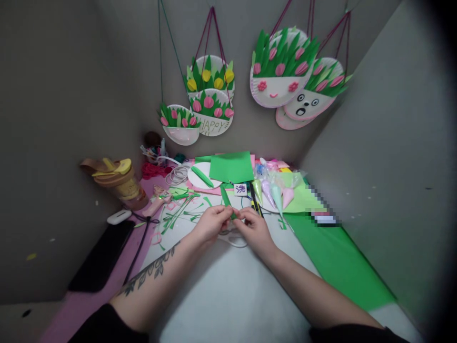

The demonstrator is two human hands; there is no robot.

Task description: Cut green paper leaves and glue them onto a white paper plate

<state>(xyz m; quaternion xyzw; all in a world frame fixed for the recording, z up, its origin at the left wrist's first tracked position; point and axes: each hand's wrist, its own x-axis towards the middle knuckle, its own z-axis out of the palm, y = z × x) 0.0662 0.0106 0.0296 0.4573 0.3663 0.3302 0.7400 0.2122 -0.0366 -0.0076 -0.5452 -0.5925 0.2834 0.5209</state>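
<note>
Between my two hands is a narrow green paper leaf [225, 196], its long end pointing up and away from me. My left hand [214, 221] pinches its lower part from the left. Fingers of my right hand [253, 227] close on the same lower end from the right, nearly touching the left fingertips. Just beneath the hands a pale looped handle [237, 242], perhaps of scissors, shows in part. Behind the leaf lies a white paper plate [194, 177] with a folded green strip [203, 176] on it.
Green paper scraps [174, 214] litter the table's left side. A cup [123, 183] and a black tablet-like slab [103, 255] stand further left. Piping bags [274, 193] and green sheets [332, 257] are at right. Paper-plate baskets [282, 90] hang on the wall.
</note>
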